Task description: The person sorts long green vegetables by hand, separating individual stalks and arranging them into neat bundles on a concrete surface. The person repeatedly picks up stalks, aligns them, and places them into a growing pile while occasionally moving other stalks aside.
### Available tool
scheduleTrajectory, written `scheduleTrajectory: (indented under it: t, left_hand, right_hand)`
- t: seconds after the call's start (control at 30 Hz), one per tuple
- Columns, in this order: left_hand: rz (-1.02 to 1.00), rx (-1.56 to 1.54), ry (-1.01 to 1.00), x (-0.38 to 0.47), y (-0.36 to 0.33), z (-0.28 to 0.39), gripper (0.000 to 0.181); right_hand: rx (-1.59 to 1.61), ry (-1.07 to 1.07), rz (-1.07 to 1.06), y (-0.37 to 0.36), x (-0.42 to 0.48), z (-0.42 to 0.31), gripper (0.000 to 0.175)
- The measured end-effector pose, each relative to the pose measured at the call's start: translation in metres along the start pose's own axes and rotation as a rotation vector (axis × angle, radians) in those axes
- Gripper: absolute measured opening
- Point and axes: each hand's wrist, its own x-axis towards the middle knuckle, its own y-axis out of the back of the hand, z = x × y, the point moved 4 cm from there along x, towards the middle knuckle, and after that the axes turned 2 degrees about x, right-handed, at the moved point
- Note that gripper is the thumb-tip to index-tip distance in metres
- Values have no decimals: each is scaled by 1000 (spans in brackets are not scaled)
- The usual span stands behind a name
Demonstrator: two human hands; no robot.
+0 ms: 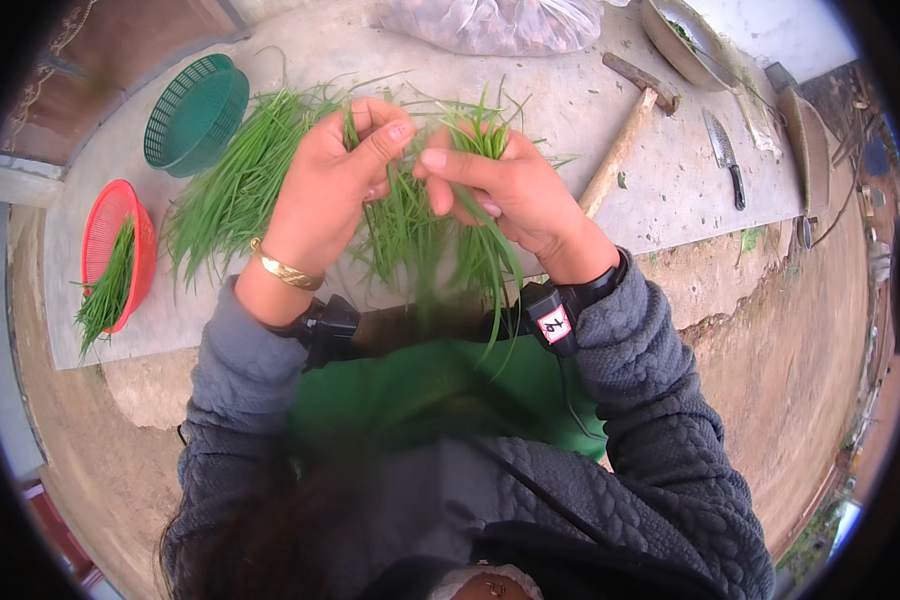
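My right hand holds a small bunch of long green leaves, which look like garlic chives; their ends hang down past the concrete slab's front edge. Pinched between thumb and fingers of my left hand are a few separate blades. The two hands are close together but apart. Behind and left of my left hand lies a large loose pile of the same greens. More loose greens lie beneath both hands on the slab. Parts of the fingers are hidden by leaves.
At left stand a green plastic basket and a tilted red basket with a bunch of chives. Rightward lie a wooden-handled hammer, a knife and a metal pan. A filled clear plastic bag sits at the back.
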Motion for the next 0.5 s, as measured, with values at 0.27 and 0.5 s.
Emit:
scheduleTrajectory:
  t: [0.27,0.5]
  left_hand:
    - [278,86,-79,16,46,4,16]
    - [152,79,152,24,16,-52,41]
  right_hand:
    - [377,14,127,26,3,1,20]
    - [390,121,188,41,5,-1,20]
